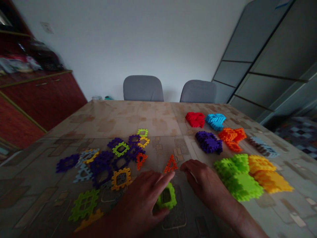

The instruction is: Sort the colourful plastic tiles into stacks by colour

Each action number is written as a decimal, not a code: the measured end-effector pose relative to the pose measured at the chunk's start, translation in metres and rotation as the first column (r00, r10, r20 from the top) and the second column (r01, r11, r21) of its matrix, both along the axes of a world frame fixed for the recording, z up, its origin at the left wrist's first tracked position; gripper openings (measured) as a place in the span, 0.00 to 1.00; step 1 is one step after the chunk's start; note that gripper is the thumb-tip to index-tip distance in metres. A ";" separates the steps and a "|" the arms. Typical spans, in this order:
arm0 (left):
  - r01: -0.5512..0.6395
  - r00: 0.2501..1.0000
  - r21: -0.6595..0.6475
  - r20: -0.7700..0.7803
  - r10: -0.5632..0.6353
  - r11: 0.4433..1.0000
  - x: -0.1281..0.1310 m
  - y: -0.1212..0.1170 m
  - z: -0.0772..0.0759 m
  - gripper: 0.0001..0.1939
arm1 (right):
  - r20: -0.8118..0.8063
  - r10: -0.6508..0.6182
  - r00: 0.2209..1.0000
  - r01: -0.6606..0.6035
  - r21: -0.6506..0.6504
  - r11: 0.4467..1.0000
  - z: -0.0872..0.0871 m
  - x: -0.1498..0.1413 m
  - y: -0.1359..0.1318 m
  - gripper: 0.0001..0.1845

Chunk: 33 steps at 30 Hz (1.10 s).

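Curling around the left side of a lime square frame (172, 197), my left hand (143, 195) is spanning its edges with thumb and forefinger apart, though I cannot tell whether they are pinching it; my right hand (204, 180) is bending its fingers close together, and I cannot tell whether it is holding anything. Across the table (160, 115) from the left, a green windowed square (85, 204) is lying near me, loose purple pieces (102, 158) are overlapping beyond it, a yellow-orange frame (121, 171) is lying just beside my left hand, and a red-orange triangle (140, 155) is lying beyond my knuckles. Between my hands, an orange triangle (171, 159) is pointing away from me, near my left forefinger's tip. Farther right, a red stack (195, 119), a purple stack (209, 142), a blue stack (216, 121), an orange stack (229, 135), green stacks (244, 185), a grey stack (264, 146) and yellow stacks (271, 180) are sitting grouped by colour.
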<state>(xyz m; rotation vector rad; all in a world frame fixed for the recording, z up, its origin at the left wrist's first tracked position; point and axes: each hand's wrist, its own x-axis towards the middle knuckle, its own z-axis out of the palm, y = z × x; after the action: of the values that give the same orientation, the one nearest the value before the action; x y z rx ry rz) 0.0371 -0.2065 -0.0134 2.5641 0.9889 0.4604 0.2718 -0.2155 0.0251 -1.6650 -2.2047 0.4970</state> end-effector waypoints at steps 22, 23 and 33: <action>-0.352 0.929 0.111 -0.085 0.361 0.930 -0.129 0.121 0.000 0.26 | 0.000 0.310 0.951 -0.302 -0.225 0.926 -0.023 -0.026 -0.008 0.37; -0.352 0.928 0.112 -0.088 0.362 0.929 -0.126 0.121 0.000 0.25 | -0.001 0.310 0.951 -0.302 -0.230 0.925 -0.022 -0.026 -0.008 0.38; -0.460 0.887 0.074 -0.014 0.462 0.885 -0.131 0.125 0.015 0.19 | -0.029 0.277 0.961 -0.275 -0.248 0.929 0.004 -0.025 -0.013 0.39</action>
<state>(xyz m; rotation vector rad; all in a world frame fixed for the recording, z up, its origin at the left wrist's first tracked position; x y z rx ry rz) -0.0943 -0.0816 0.0012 2.3841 1.6331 0.5853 0.2465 -0.2282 0.0295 -1.4717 -2.4815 0.8769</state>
